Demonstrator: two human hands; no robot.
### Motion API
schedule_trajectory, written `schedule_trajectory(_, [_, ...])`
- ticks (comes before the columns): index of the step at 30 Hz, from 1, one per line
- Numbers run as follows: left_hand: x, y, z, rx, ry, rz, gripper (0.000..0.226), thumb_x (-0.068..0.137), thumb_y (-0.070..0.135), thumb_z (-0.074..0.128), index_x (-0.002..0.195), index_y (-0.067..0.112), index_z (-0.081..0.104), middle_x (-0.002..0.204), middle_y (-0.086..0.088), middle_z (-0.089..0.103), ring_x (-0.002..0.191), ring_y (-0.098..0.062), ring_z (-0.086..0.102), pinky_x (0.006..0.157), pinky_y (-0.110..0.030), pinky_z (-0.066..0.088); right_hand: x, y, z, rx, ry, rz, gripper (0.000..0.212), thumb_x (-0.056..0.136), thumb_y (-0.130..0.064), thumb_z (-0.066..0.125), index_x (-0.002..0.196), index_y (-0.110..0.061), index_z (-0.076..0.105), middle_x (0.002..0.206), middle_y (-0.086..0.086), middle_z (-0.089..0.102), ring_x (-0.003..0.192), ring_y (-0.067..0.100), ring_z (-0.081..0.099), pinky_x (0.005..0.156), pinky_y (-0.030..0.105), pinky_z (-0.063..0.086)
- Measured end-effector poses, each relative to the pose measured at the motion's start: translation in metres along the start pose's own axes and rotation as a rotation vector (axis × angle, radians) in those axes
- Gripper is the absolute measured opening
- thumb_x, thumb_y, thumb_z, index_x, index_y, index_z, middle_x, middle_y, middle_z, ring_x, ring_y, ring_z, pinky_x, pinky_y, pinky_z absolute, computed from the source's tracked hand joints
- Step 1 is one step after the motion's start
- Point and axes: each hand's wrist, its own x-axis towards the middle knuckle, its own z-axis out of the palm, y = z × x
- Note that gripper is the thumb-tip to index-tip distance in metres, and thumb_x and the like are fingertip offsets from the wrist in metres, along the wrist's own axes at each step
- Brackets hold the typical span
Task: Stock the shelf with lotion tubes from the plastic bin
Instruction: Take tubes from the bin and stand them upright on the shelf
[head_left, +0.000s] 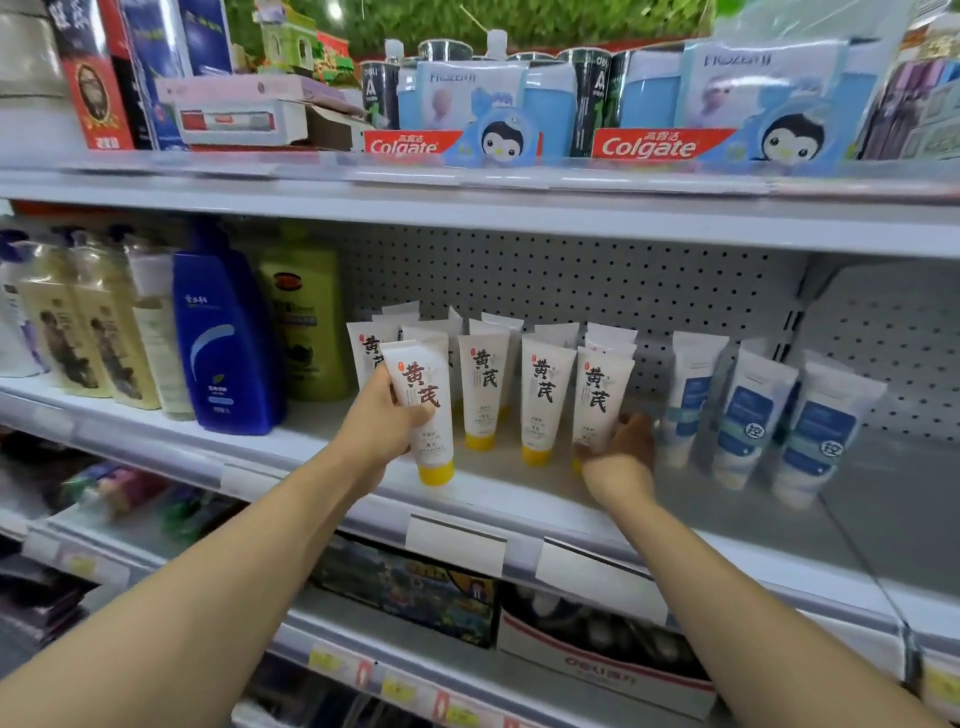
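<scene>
The left hand (382, 428) grips a cream tube (422, 410) with a yellow cap, held tilted at the shelf (498, 493) front, cap toward 5 o'clock. At its 3 o'clock, rows of like tubes (543, 395) stand cap-down. The right hand (623, 452) rests, fingers fairly straight, against the foot of the rightmost tube (600, 400); whether the thumb pinches it is hard to tell. At 3 o'clock of that stand blurred blue-labelled tubes (748, 415); at 9 o'clock of the left hand, a blue bottle (223, 343).

"Colgate" on two red boxes (410, 143), "黄芪" on cream lotion tubes (545, 395), "FROZEN II" on blue packs (457, 98)
</scene>
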Motion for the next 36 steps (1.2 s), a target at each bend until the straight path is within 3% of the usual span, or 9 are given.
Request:
schedule_trajectory(3, [0.009, 0.0, -0.016, 0.006, -0.021, 0.02, 0.033, 0.088, -0.008, 0.051, 0.105, 0.021, 0.048, 0.105, -0.002, 0.062, 0.11, -0.027, 0.057, 0.094, -0.053, 0.046, -0.011, 0.002, 0.003, -0.123, 0.002, 0.055, 0.071, 0.067, -0.029, 0.068, 0.128, -0.004, 0.041, 0.127, 0.019, 0.05, 0.116, 0.038, 0.049, 0.095, 0.041, 0.046])
schedule_trajectory(7, [0.02, 0.005, -0.042, 0.008, -0.069, 0.06, 0.038, 0.088, -0.01, 0.049, 0.107, 0.024, 0.049, 0.103, 0.001, 0.063, 0.108, -0.024, 0.057, 0.094, -0.05, 0.047, -0.029, -0.006, 0.015, -0.149, 0.036, 0.053, 0.057, 0.06, -0.036, 0.062, 0.11, -0.009, 0.057, 0.11, 0.014, 0.062, 0.103, 0.035, 0.057, 0.088, 0.037, 0.048])
schedule_trajectory(9, [0.024, 0.006, -0.056, 0.007, -0.084, 0.079, 0.038, 0.088, -0.01, 0.048, 0.111, 0.02, 0.047, 0.107, -0.002, 0.062, 0.107, -0.024, 0.058, 0.094, -0.048, 0.048, -0.051, -0.024, 0.02, -0.177, 0.06, 0.013, 0.063, 0.064, -0.043, 0.068, 0.116, -0.011, 0.052, 0.12, 0.013, 0.056, 0.112, 0.035, 0.049, 0.096, 0.041, 0.044])
schedule_trajectory(12, [0.032, 0.004, -0.077, 0.021, -0.096, 0.082, 0.037, 0.088, -0.01, 0.049, 0.112, 0.017, 0.047, 0.11, -0.005, 0.061, 0.106, -0.023, 0.058, 0.094, -0.048, 0.048, -0.077, -0.048, 0.03, -0.2, 0.024, 0.002, 0.06, 0.08, -0.033, 0.068, 0.126, -0.006, 0.041, 0.134, 0.015, 0.041, 0.127, 0.035, 0.03, 0.104, 0.04, 0.033])
schedule_trajectory(15, [0.041, -0.002, -0.093, 0.053, -0.121, 0.068, 0.036, 0.087, -0.01, 0.05, 0.112, 0.016, 0.046, 0.115, -0.008, 0.06, 0.11, -0.025, 0.057, 0.097, -0.049, 0.046, -0.094, -0.062, 0.045, -0.203, -0.034, -0.002, 0.064, 0.082, -0.032, 0.066, 0.134, -0.01, 0.035, 0.141, 0.011, 0.034, 0.134, 0.031, 0.022, 0.108, 0.039, 0.028])
schedule_trajectory(25, [0.067, -0.017, -0.097, 0.072, -0.126, 0.019, 0.036, 0.088, -0.007, 0.053, 0.122, 0.002, 0.046, 0.127, -0.014, 0.056, 0.119, -0.03, 0.053, 0.098, -0.044, 0.043, -0.133, -0.09, 0.072, -0.269, -0.05, -0.054, 0.059, 0.082, -0.033, 0.064, 0.131, -0.018, 0.034, 0.138, 0.007, 0.033, 0.131, 0.027, 0.025, 0.105, 0.037, 0.031])
schedule_trajectory(36, [0.075, -0.031, -0.092, 0.213, -0.13, 0.036, 0.032, 0.09, 0.001, 0.053, 0.121, 0.007, 0.047, 0.129, -0.012, 0.057, 0.119, -0.03, 0.053, 0.095, -0.04, 0.045, -0.153, -0.087, 0.087, -0.325, -0.079, -0.069, 0.067, 0.083, -0.035, 0.063, 0.138, -0.017, 0.03, 0.142, 0.006, 0.03, 0.133, 0.026, 0.021, 0.108, 0.038, 0.028])
